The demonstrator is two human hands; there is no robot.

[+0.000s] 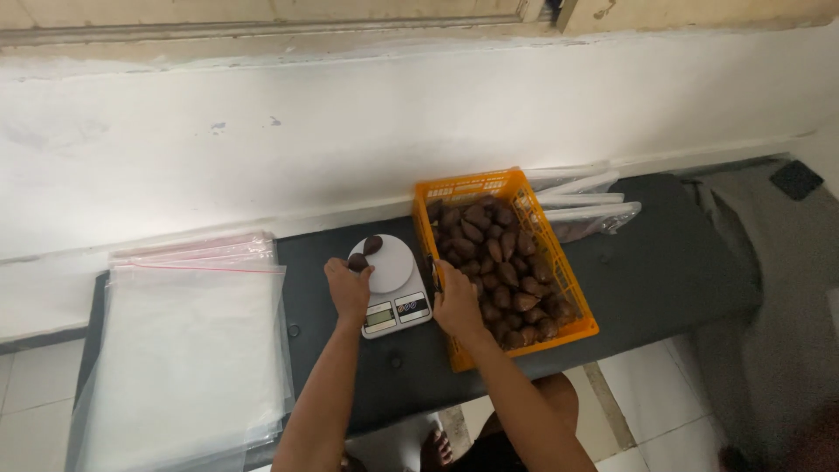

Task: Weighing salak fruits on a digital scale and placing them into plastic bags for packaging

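1. Two bare hands in the shot. The left hand sits at the left edge of the scale, fingers curled around one dark brown fruit that's touching the plate's rim.
2. The right hand is at the near left wall of the orange crate, just beside the scale. Can't tell if it's gripping anything, since I only see the back of it and the fingers are tucked out of sight.
3. One small white kitchen scale with a round top plate, sitting on a dark bench between the bags and the crate.
4. One more brown fruit lies on the plate's far edge, so that's two fruits at the scale.
5. One crate, packed with the same scaly brown fruits. Way too many piled up to count, dozens easily.
6. One stack of clear zip bags with red seal strips on the left end of the bench; can't count the sheets.
7. A few more clear bags lie behind the crate, near the white wall.
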